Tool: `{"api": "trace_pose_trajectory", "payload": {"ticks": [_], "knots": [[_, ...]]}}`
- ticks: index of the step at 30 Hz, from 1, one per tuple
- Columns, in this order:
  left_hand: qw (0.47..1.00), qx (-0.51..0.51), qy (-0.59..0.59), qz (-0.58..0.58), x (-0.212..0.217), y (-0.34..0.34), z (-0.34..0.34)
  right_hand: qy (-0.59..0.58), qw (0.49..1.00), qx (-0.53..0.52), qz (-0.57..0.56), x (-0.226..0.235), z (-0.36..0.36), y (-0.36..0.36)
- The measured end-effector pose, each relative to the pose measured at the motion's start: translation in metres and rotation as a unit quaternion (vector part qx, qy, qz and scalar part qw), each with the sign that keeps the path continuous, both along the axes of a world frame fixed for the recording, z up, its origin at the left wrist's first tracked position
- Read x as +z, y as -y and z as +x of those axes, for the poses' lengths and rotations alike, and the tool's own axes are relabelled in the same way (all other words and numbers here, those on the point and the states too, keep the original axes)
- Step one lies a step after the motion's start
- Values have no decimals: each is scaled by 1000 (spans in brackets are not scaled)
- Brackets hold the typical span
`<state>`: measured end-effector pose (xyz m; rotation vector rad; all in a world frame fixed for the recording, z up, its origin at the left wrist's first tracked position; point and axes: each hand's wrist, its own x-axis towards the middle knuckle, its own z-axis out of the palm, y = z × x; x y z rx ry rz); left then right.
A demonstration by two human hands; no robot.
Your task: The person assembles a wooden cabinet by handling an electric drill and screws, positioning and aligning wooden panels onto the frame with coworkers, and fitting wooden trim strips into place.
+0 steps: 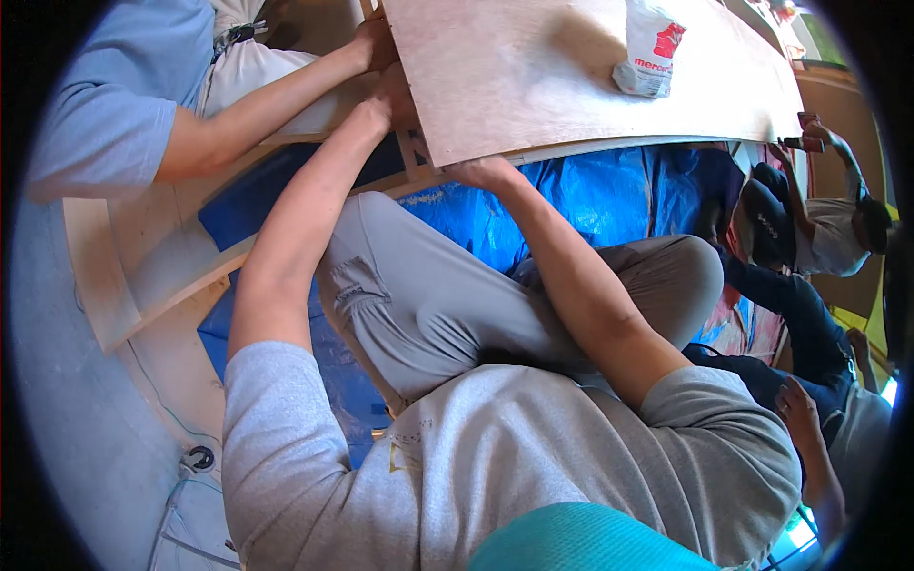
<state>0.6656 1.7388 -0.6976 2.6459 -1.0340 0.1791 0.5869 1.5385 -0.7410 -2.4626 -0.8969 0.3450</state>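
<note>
A pale plywood sheet (533, 105) fills the upper middle, with its near left corner toward me. My left hand (395, 98) is at the sheet's left edge, and its fingers are hidden by the frame and the sheet. At the near edge, close to that corner, my right hand (484, 172) is closed on the sheet, its fingertips out of sight underneath. Just beyond my left hand, a co-worker's hand (374, 43) reaches to the same left edge. A white plastic bag with red print (652, 52) sits on top of the sheet.
Blue tarp (595, 195) hangs below the sheet and shows around my legs. A curved wooden frame (181, 297) runs along the left. At the right, one person holds a dark red tool (809, 144) near the sheet's far end; another sits closer. A cable (152, 385) trails at lower left.
</note>
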Motion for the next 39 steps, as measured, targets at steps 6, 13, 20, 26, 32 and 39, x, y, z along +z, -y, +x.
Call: {"api": "trace_pose_trajectory", "payload": {"ticks": [6,13,20,26,32,39], "knots": [[990,5,-31,-136,12,1,-10,-9,984,-45,175,23,-6,0],[974,59,-108,-189,12,10,-13,92,994,10,49,8,-3,19],[997,0,-30,-75,-4,7,2,257,964,75,2,4,-2,18],[989,29,-118,-81,-7,0,3,95,982,-9,161,5,-4,2],[997,16,69,-5,-9,1,8,42,979,-74,186,3,-2,-6],[962,67,-185,-190,12,10,-10,23,996,-44,69,31,13,-1]]}}
